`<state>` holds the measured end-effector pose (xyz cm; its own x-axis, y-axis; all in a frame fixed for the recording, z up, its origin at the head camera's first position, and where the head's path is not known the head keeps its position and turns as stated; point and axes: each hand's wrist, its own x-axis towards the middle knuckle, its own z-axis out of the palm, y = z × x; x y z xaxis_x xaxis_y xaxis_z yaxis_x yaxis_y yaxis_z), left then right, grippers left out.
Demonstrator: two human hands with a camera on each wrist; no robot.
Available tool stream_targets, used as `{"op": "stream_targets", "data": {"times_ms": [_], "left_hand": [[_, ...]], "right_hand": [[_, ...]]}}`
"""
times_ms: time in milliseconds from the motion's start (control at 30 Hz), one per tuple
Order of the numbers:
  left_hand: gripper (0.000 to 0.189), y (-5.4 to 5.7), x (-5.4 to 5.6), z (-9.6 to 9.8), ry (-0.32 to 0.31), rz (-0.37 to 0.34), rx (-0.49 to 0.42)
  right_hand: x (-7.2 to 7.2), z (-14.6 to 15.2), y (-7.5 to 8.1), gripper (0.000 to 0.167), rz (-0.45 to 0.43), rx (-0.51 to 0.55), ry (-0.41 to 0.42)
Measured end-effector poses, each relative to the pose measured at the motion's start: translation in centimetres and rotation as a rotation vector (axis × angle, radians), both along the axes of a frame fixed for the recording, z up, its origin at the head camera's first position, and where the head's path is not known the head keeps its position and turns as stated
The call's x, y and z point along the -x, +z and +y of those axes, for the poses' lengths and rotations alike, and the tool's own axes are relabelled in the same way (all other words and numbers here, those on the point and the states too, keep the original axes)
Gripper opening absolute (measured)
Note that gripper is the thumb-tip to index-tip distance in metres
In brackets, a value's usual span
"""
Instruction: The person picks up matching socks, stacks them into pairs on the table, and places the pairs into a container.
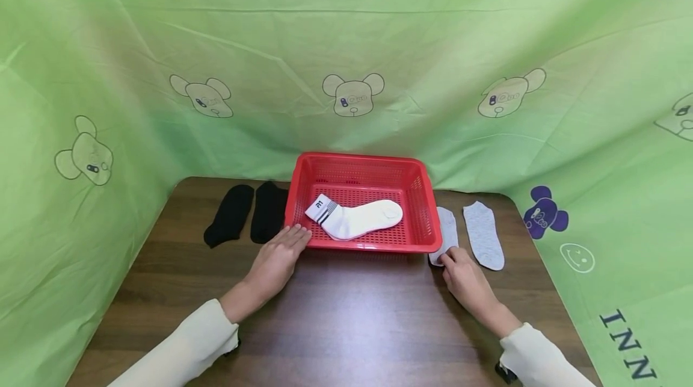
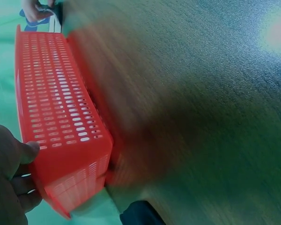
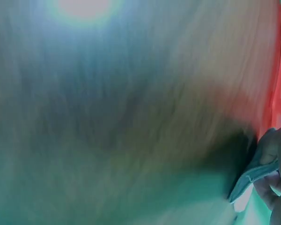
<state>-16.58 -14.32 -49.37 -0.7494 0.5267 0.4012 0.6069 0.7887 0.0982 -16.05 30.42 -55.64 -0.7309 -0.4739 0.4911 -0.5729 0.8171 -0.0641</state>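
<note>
A red plastic basket [image 1: 368,247] stands at the table's back, with a white striped-cuff sock [image 1: 364,218] lying inside. My left hand [image 1: 281,254] grips its front left corner; in the left wrist view, the thumb [image 2: 30,151] presses the perforated outer wall. At the basket's right side, my right hand [image 1: 467,275] pinches the near end of a light grey sock [image 1: 447,227]. That end is lifted and bent between the fingers in the right wrist view, where the sock [image 3: 253,173] looks bluish. Another light grey sock [image 1: 483,235] lies flat just right of this hand.
Two black socks, one farther left [image 1: 230,213] and one against the basket [image 1: 269,211], lie on the brown wooden table [image 1: 346,321]. A green curtain [image 1: 346,44] with bear drawings hangs close behind the table and along both sides.
</note>
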Motion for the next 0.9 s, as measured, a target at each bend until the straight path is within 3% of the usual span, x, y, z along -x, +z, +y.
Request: {"op": "stream_targets", "data": {"times_ms": [400,633,767,900], "left_hand": [[0.042,0.1,0.2,0.1,0.01,0.038,0.008],[0.045,-0.1,-0.1,0.2,0.03,0.006,0.009],[0.045,0.0,-0.2,0.4,0.038,0.0,0.009],[0.045,0.0,-0.1,0.4,0.038,0.002,-0.001]], "right_hand": [[-3.7,-7.0,1.0,0.03,-0.034,0.113,0.023],[-5.3,-11.6,1.6,0.032,-0.207,0.233,0.007],[-5.5,-14.0,1.6,0.03,-0.325,0.307,-0.008],[-5.3,-16.2,1.4,0.028,-0.369,0.359,-0.003]]}}
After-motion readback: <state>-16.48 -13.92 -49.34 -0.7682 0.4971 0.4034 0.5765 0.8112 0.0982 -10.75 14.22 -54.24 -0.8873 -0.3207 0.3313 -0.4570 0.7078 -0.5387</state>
